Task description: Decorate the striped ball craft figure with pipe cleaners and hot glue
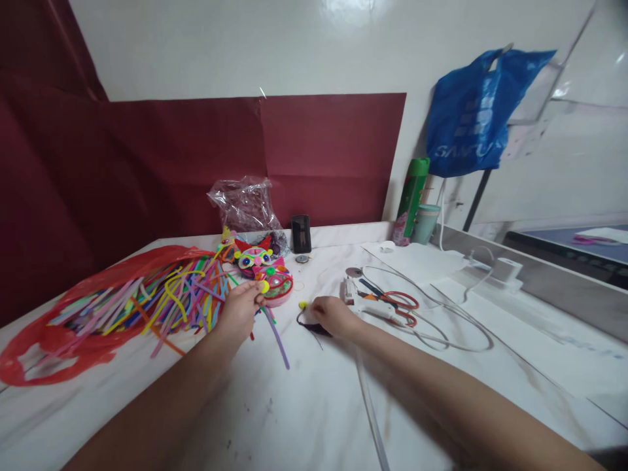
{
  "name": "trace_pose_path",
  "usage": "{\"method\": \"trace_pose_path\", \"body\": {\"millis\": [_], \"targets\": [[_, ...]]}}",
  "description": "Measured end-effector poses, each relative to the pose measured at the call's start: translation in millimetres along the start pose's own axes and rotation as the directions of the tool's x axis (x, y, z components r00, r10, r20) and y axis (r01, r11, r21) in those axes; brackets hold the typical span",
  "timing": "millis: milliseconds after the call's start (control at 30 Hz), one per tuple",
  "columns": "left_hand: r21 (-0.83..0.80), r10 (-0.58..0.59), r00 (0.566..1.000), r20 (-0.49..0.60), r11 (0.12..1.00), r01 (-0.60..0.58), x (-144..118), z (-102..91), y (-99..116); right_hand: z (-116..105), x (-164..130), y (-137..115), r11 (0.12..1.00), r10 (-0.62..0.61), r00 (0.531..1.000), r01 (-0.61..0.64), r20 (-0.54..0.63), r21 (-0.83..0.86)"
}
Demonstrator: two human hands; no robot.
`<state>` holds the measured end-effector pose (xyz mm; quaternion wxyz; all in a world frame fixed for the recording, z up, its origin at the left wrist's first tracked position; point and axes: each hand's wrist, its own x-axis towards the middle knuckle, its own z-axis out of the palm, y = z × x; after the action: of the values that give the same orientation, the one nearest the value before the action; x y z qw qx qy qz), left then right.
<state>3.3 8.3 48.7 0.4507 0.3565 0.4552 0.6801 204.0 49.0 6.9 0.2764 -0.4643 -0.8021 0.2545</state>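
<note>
On the white bench (304, 405), a heap of coloured pipe cleaners (161, 297) fans out at nine o'clock. A purple pipe cleaner (279, 339) runs from eleven to five below the left hand (240, 314), whose grip is pinched on a yellow pom-pom (265, 286). The right hand (332, 315), palm down, has its fingers closed on a dark piece (310, 326).

1. A white marbled counter (304, 405) is seen.
2. Coloured pipe cleaners (161, 297) on a red plastic bag (59, 340) are spread left of the hands.
3. A glue gun (373, 307) and scissors (400, 304) are laid to their right.
</note>
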Motion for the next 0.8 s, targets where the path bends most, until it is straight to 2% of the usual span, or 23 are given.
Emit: {"method": "trace_pose_path", "body": {"millis": [100, 200, 300, 400, 500, 600, 700, 800], "targets": [[-0.035, -0.02, 1.0, 0.01, 0.999, 0.02, -4.7, -6.4, -1.4, 16.7, 19.3, -8.0, 0.998, 0.034, 0.999, -0.035, -0.021, -0.057], [-0.059, -0.015, 1.0, 0.014, 0.998, 0.015, -13.6, -14.4, -8.7, 33.3, 34.4, -10.1, 0.996, 0.071, 0.996, -0.074, -0.052, -0.042], [-0.076, -0.008, 1.0, 0.002, 0.997, 0.008, -19.0, -22.6, -15.2, 41.2, 41.4, -4.3, 0.994, 0.098, 0.992, -0.094, -0.075, 0.058], [-0.089, -0.012, 1.0, 0.009, 0.996, 0.013, -19.8, -27.7, -18.2, 37.6, 41.6, 4.0, 0.965, 0.124, 0.99, -0.104, -0.07, 0.242], [-0.086, -0.029, 0.999, 0.042, 0.996, 0.033, -20.5, -28.1, -20.2, 26.2, 35.5, 7.0, 0.869, 0.142, 0.989, -0.109, -0.031, 0.482], [-0.067, -0.049, 0.994, 0.094, 0.996, 0.055, -24.4, -25.2, -23.9, 14.9, 23.5, 2.9, 0.719, 0.124, 0.992, -0.101, 0.016, 0.688], [-0.013, -0.051, 0.987, 0.151, 0.999, 0.053, -29.9, -22.2, -27.4, 10.3, 10.5, -5.2, 0.581, 0.103, 0.993, -0.1, 0.048, 0.808], [0.046, -0.046, 0.978, 0.204, 0.998, 0.037, -35.0, -20.2, -27.5, 13.1, 0.5, -14.2, 0.498, 0.091, 0.994, -0.093, 0.055, 0.862]]}}
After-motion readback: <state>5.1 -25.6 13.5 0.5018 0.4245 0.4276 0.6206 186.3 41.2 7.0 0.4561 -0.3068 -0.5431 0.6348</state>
